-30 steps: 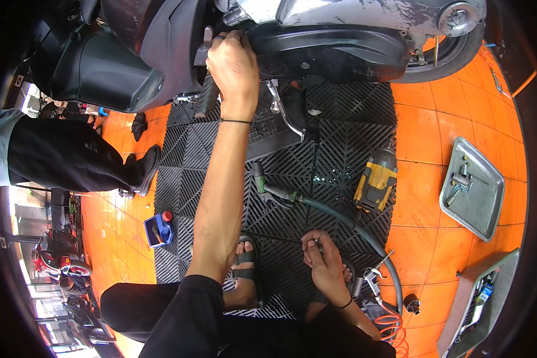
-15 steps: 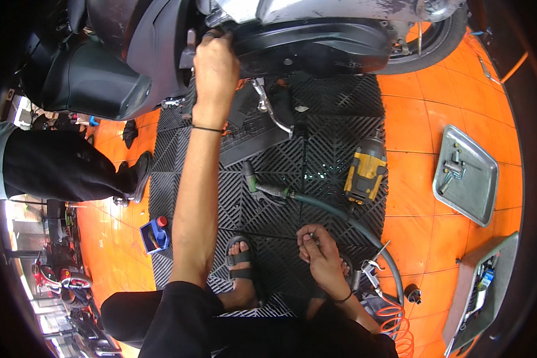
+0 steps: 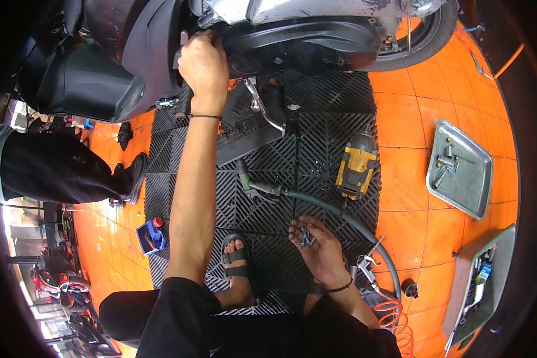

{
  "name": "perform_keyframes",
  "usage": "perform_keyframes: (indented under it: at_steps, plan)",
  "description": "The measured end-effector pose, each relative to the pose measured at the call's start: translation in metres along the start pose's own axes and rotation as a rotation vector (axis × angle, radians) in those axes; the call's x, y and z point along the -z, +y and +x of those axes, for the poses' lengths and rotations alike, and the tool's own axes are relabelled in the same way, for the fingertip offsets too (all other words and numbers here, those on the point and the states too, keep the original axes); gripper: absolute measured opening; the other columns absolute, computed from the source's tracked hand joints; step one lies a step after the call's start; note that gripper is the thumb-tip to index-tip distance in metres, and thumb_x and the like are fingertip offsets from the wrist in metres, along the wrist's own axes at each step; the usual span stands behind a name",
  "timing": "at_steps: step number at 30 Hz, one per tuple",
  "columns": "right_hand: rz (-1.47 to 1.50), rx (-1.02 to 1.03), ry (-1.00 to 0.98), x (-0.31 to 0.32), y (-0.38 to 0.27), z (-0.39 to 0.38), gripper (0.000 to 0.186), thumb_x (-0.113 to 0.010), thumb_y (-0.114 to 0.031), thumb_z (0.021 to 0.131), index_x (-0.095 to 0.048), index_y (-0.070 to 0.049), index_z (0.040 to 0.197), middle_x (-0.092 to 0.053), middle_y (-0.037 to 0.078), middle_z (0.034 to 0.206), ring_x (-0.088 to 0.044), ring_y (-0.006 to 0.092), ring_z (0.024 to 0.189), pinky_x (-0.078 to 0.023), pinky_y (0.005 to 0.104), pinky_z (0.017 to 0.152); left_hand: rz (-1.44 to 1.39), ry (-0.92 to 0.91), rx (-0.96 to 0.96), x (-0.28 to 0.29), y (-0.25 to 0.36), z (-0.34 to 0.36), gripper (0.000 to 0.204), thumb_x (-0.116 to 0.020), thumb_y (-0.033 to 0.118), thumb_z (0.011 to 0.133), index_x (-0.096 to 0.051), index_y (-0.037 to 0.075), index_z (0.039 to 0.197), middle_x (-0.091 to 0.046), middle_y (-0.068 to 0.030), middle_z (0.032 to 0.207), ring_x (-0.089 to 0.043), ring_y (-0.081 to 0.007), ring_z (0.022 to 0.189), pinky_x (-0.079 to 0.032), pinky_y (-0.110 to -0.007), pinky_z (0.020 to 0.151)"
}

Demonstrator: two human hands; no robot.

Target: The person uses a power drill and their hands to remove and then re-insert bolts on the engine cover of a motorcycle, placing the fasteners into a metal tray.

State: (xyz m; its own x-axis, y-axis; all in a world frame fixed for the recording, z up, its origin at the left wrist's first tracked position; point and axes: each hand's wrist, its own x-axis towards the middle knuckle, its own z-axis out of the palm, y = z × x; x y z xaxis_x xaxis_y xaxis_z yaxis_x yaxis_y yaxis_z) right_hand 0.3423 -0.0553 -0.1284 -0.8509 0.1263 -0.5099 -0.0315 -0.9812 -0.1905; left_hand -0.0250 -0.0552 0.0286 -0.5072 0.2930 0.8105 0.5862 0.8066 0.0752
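My left hand [image 3: 203,67] reaches up to the scooter, at the front end of its black side cover [image 3: 316,45]. The fingers are curled, and their tips and whatever they grip are hidden behind the knuckles. Low in the middle, my right hand [image 3: 321,253] is turned palm up with its fingers bent around several small metal bolts [image 3: 306,237]. The scooter's kickstand [image 3: 258,104] hangs down just right of my left wrist.
On the black mat [image 3: 221,206] lie a green air tool [image 3: 259,186] with its hose and a yellow impact wrench [image 3: 357,167]. To the right are a metal tray [image 3: 465,194] with bolts, a tool box [image 3: 489,298] and an air gun [image 3: 366,268]. A person's leg [image 3: 59,167] is at left.
My right hand has turned and loosened, so the bolts in its palm now show. My left hand stays at the scooter, still curled. The whole view has shifted slightly.
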Motion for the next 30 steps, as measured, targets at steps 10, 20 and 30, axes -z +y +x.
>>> perform_keyframes:
  at_steps: [10, 20, 30]
  plan:
    - [-0.056, -0.074, -0.113, -0.004, 0.055, 0.015, 0.033, -0.055, -0.013, 0.098, -0.058, 0.004, 0.125, -0.063, 0.017, 0.123, -0.06, 0.0281, 0.115, -0.047, 0.0407, 0.106, -0.237, -0.468, -0.145, 0.161, 0.003, -0.088, 0.015, -0.065, 0.017, 0.085, -0.066, 0.002, 0.087, -0.065, -0.0184, 0.092, -0.063, -0.0365, 0.088, -0.051, -0.047, 0.075]
    - [-0.827, 0.218, 0.088, 0.035, 0.024, 0.037, 0.034, -0.047, -0.016, 0.1, -0.054, 0.001, 0.129, -0.058, 0.017, 0.132, -0.056, 0.027, 0.123, -0.046, 0.038, 0.103, -0.986, -1.002, 0.316, 0.122, 0.097, -0.309, 0.034, -0.067, 0.012, 0.08, -0.063, -0.001, 0.111, -0.067, -0.0203, 0.106, -0.065, -0.0385, 0.103, -0.055, -0.045, 0.085]
    - [-0.727, 0.262, 0.321, -0.001, 0.025, 0.062, 0.032, -0.046, -0.017, 0.101, -0.053, -0.002, 0.128, -0.057, 0.015, 0.128, -0.056, 0.0241, 0.118, -0.047, 0.0365, 0.101, -0.96, -1.139, 0.246, 0.128, 0.067, -0.264, 0.04, -0.058, 0.001, 0.084, -0.058, -0.001, 0.124, -0.069, -0.0239, 0.104, -0.069, -0.0398, 0.096, -0.057, -0.048, 0.08]
